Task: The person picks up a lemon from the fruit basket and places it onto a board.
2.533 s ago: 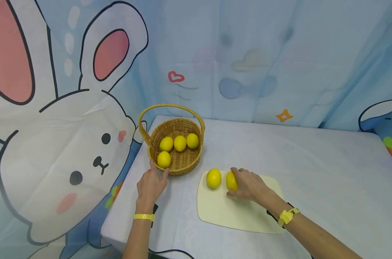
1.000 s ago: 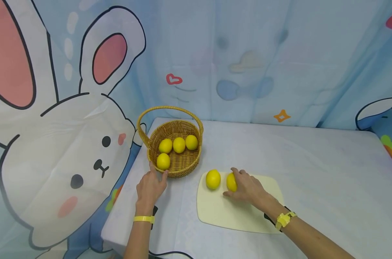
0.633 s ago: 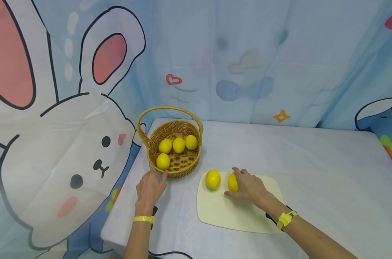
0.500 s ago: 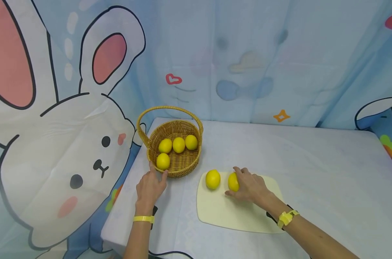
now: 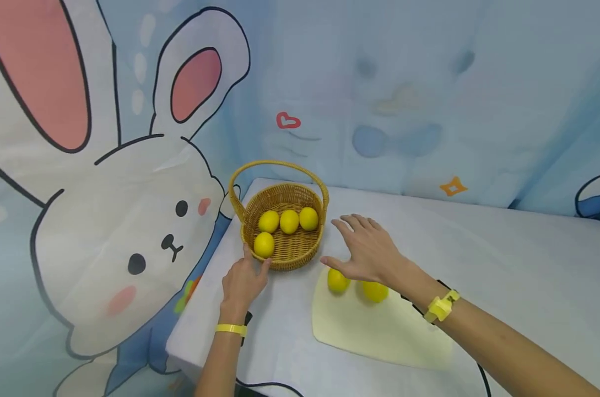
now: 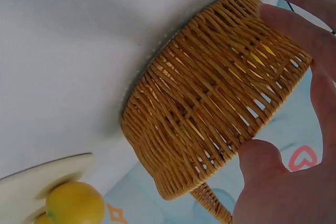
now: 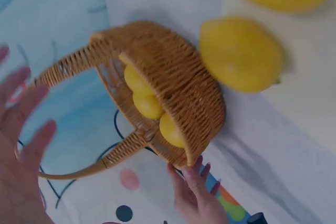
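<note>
Centrally, lower half of the head view: table [image 5: 478,242], white-covered, backed by a blue curtain [image 5: 428,82] with a cartoon rabbit [image 5: 131,220] filling the left of the frame.

Cutting board [image 5: 379,331], pale yellow, lower centre, lying flat on the table.

Wicker basket [image 5: 285,259], handled, centre-left, just beside the board's upper left corner; holds four lemons [image 5: 289,221].

Right hand [image 5: 366,251], centre of frame, fingers spread and straight, holding nothing; it hovers above the board's upper edge, between the basket and the two lemons below it.

Left hand [image 5: 242,281], lower centre-left, thumb and fingers loosely extended, fingertips touching the basket's near wall; nothing gripped.

Two lemons on the board: left lemon [image 5: 338,280] and right lemon [image 5: 375,290], near each other at the board's upper edge, partly under the right hand.

Yellow wristbands [image 5: 441,307] on both wrists.
</note>
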